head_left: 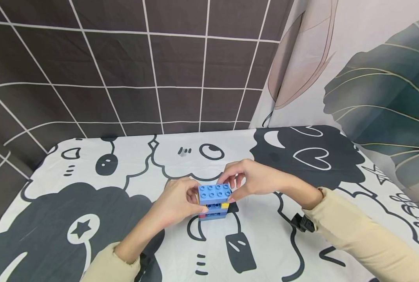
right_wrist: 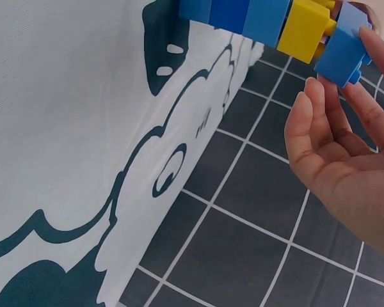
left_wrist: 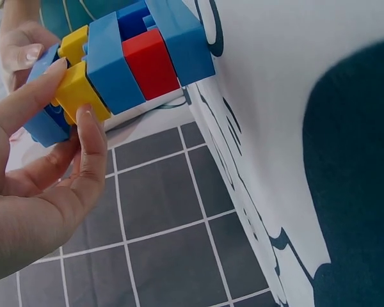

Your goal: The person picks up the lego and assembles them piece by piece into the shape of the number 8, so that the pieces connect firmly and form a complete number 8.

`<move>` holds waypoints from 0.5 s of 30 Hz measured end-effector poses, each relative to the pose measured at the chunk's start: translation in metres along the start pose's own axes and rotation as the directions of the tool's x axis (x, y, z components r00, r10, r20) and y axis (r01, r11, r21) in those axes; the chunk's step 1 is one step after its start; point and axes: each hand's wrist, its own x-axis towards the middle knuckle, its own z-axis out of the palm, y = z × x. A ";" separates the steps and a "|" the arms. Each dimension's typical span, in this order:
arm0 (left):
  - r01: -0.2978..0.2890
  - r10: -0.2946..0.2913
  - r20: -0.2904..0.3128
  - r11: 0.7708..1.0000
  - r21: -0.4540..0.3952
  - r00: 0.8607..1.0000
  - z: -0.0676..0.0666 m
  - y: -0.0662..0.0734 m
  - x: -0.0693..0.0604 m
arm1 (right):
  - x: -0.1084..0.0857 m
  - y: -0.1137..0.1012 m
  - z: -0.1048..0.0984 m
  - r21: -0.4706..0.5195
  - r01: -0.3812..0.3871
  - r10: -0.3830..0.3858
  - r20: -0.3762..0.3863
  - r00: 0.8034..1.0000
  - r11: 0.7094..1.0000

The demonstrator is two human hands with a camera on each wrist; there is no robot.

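Note:
A stack of toy building bricks stands on the cloth, with a blue eight-stud brick (head_left: 214,192) on top. Below it are yellow bricks (left_wrist: 83,93), a blue layer (left_wrist: 115,70), a red brick (left_wrist: 150,64) beside a darker blue brick (right_wrist: 229,13), and a blue base brick (left_wrist: 182,41). My left hand (head_left: 179,197) pinches a yellow brick at the stack's left side. My right hand (head_left: 253,178) grips the top blue brick at its right end. In the right wrist view, yellow studs show in a narrow gap under that top brick.
A white cloth with black cartoon drawings (head_left: 138,156) covers the table. Behind it hangs a dark grid-patterned curtain (head_left: 124,58), and a leaf-patterned curtain (head_left: 382,90) is at the right. A small black object (head_left: 302,222) sits under the right wrist.

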 end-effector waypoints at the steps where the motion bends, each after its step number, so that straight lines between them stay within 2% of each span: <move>1: 0.006 -0.006 0.002 1.000 0.000 1.000 0.000 0.000 0.000 | 0.000 0.000 0.000 -0.004 -0.003 0.003 -0.001 1.000 1.000; 10: 0.042 -0.042 0.024 0.999 -0.003 0.999 0.001 0.002 0.000 | 0.001 -0.002 0.001 -0.012 -0.019 0.019 0.001 1.000 1.000; 15: 0.061 -0.058 0.079 0.998 -0.034 0.995 -0.006 0.004 -0.001 | 0.001 -0.003 0.002 -0.022 -0.036 0.036 0.001 0.999 0.999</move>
